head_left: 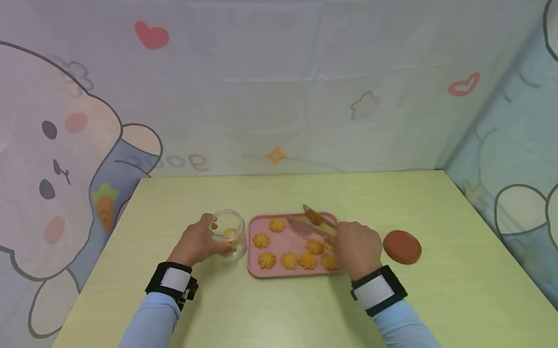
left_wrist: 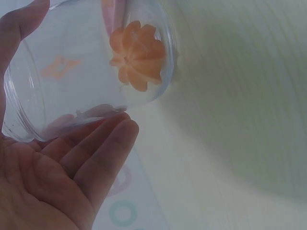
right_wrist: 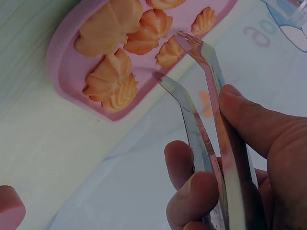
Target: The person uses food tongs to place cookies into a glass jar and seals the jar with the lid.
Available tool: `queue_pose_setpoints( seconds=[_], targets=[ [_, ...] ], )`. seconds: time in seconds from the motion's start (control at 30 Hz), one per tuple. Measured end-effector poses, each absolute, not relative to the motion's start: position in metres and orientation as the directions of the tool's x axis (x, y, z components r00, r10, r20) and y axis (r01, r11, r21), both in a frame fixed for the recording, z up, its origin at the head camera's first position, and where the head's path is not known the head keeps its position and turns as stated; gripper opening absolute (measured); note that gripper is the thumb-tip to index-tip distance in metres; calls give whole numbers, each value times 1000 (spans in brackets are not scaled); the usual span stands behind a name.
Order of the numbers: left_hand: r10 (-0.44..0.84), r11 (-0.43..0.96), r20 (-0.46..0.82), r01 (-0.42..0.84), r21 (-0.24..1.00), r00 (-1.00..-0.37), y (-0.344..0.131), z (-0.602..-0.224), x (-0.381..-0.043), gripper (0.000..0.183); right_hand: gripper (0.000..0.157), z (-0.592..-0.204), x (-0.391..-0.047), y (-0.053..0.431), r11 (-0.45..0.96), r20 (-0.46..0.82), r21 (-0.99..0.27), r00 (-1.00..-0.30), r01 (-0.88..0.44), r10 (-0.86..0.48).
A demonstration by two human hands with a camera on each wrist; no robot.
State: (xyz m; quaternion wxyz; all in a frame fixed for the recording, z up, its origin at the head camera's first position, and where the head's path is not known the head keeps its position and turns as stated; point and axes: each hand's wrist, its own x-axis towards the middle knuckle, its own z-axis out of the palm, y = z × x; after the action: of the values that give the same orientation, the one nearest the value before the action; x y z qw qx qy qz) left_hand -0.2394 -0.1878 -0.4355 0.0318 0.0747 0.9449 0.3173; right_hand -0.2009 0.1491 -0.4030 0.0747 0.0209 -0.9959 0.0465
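Note:
My left hand [head_left: 199,243] grips a clear glass jar [head_left: 236,246] around its side, left of the pink tray. Inside the jar, near its bottom, is one golden ridged cookie [left_wrist: 139,56]. Metal tongs [right_wrist: 223,139] are held in my right hand [head_left: 358,249], thumb on one arm and fingers on the other. One tong tip is forked, the other smooth; they stand apart over the tray [head_left: 282,245] with nothing between them. Several piped cookies [head_left: 266,260] lie on the tray, some clustered at its right end, partly hidden by the right hand.
A round reddish-brown lid [head_left: 402,247] lies on the table [head_left: 276,319] to the right of my right hand. Behind the table's far edge hangs a printed cloth [head_left: 266,91] with cartoon figures.

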Motion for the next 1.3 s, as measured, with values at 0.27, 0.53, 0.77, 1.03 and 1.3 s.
queue_pose_setpoints(
  seconds=[0.27,0.53,0.77,1.03,1.3],
  targets=[
    [161,781,-23,113,614,-987,-186,-431,-236,87,53,-411,-199,144,997,175,-55,-984,-48,-38],
    [160,780,-24,112,616,-987,-187,-435,-238,88,49,-416,-199,142,996,223,-71,-974,-50,-33],
    [161,779,-18,116,616,-987,-188,-437,-239,87,45,-416,-198,143,995,214,-86,-977,-43,-24],
    [163,776,-16,118,619,-986,-187,-435,-239,86,39,-412,-191,148,994,190,-104,-982,-34,-14],
    [166,774,-25,114,623,-986,-187,-434,-238,88,37,-408,-187,152,995,144,-96,-990,-12,2]
  ],
)
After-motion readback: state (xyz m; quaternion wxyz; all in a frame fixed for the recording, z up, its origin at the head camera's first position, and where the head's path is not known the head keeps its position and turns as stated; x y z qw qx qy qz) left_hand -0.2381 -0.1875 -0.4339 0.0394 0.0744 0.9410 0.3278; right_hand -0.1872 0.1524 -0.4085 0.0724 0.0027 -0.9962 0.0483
